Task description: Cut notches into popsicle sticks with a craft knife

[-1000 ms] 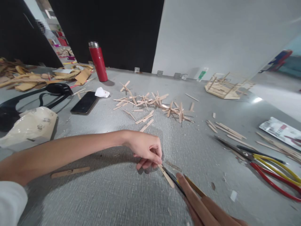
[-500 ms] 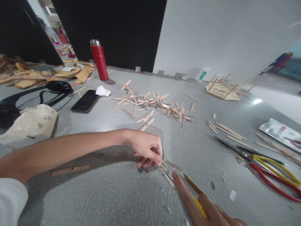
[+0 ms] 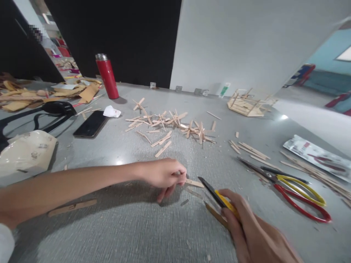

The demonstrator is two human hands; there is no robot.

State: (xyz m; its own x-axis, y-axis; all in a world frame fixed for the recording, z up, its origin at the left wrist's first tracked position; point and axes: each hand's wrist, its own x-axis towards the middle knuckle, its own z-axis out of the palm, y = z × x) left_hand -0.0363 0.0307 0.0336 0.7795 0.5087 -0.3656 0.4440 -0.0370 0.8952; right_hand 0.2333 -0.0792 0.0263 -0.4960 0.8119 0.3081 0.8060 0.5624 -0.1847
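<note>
My left hand (image 3: 166,174) is closed, pinching one end of a wooden craft stick (image 3: 196,183) that points right just above the table. A small cut mark shows on this stick near my fingertips. In my right hand (image 3: 256,232) is a utility knife (image 3: 227,204) with a yellow and black body. Its dark blade points up and left, close to the stick's free end but apart from it. Below the knife lies a narrow brownish strip (image 3: 215,215), partly covered by my right hand. Another notched craft stick (image 3: 73,207) rests under my left forearm.
A pile of cut craft sticks (image 3: 167,122) spreads across the middle. Long-nose pliers (image 3: 274,179) with red and yellow handles lie right, near a silver packet (image 3: 315,155). A wooden frame (image 3: 248,105), red bottle (image 3: 108,77) and phone (image 3: 90,125) stand or lie farther back.
The knife blade has lifted off the stick, and my right hand has turned it upward. The stick in my left hand has swung from slanting downward to pointing right. The camera view has shifted slightly.
</note>
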